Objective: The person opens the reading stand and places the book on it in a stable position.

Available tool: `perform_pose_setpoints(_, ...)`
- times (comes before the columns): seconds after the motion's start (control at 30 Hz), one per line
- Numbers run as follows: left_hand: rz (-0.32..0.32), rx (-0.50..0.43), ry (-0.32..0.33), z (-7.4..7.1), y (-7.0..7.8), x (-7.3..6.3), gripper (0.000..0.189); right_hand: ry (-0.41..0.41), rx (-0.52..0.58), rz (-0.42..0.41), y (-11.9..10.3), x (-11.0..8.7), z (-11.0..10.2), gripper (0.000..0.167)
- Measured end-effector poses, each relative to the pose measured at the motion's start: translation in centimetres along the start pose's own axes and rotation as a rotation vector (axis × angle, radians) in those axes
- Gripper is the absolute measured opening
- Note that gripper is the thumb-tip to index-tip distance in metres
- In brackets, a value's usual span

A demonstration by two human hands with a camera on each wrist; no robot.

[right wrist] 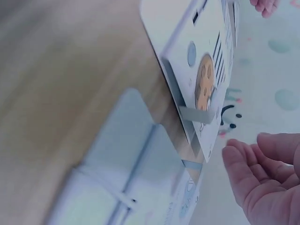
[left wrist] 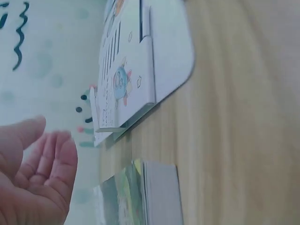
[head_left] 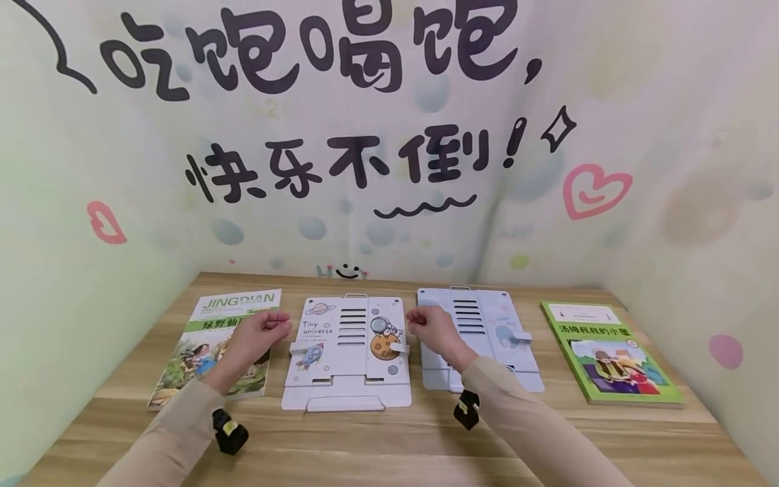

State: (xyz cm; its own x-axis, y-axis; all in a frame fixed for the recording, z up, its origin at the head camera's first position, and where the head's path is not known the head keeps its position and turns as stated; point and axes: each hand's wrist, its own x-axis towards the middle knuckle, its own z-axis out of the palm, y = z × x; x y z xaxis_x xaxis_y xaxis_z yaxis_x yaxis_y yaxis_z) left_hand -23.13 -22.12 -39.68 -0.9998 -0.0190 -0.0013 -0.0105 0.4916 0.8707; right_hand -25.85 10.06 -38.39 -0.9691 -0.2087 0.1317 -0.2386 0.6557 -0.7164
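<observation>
**The white stand (head_left: pixel 351 365) sits between two hands**

The white stand rests on the wooden table (head_left: pixel 365 446), with a picture book (head_left: pixel 203 348) to its left and a pale blue stand (head_left: pixel 493 352) to its right. The left hand (head_left: pixel 258 336) hangs by its left edge, and the right hand (head_left: pixel 442 333) by its right edge, near the blue one's far left corner. On both hands the fingers bend loosely, with a small gap to the thumb, and they hold nothing.

The board looks hard and stiff, and I think it is not very heavy. Its smooth face may be slippery. The side clips (head_left: pixel 398 348) look thin and might bend, so the two side edges, on the far side of the clips, seem the best place to hold.
</observation>
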Motion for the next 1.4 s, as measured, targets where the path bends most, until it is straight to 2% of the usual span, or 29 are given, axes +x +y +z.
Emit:
perform_pose_setpoints(0.17, -0.059, -0.028, -0.015, 0.7, -0.2, 1.4, 0.041, -0.056, -0.149, 0.026, -0.2, 1.8, 0.2, 0.014)
perform_pose_setpoints(0.3, -0.057, 0.038, -0.016, 1.1, -0.4, 2.0, 0.042, -0.118, -0.22, 0.094, -0.4, 2.6, 0.5, 0.011)
perform_pose_setpoints(0.47, -0.073, 0.117, -0.021, 1.7, -0.5, 2.4, 0.044, -0.166, -0.285, 0.134, -1.0, 3.1, 1.0, 0.01)
perform_pose_setpoints(0.7, -0.095, 0.184, -0.025, 2.4, -0.6, 2.6, 0.041, -0.198, -0.276, 0.238, -1.1, 3.4, 1.5, 0.01)
perform_pose_setpoints(0.83, -0.094, 0.208, -0.006, 2.8, -0.8, 2.8, 0.037, -0.186, -0.259, 0.254, -1.0, 3.5, 1.6, 0.006)
perform_pose_setpoints(1.03, -0.105, 0.18, 0.021, 3.1, -0.7, 2.7, 0.036, -0.167, -0.238, 0.23, -0.6, 3.4, 1.9, 0.011)
perform_pose_setpoints(1.23, -0.114, 0.14, 0.044, 3.3, -0.5, 2.5, 0.04, -0.132, -0.223, 0.169, -0.1, 3.3, 1.8, 0.014)
perform_pose_setpoints(1.4, -0.114, 0.142, 0.066, 3.4, -0.5, 2.4, 0.041, -0.112, -0.12, 0.176, 0.4, 3.2, 1.9, 0.01)
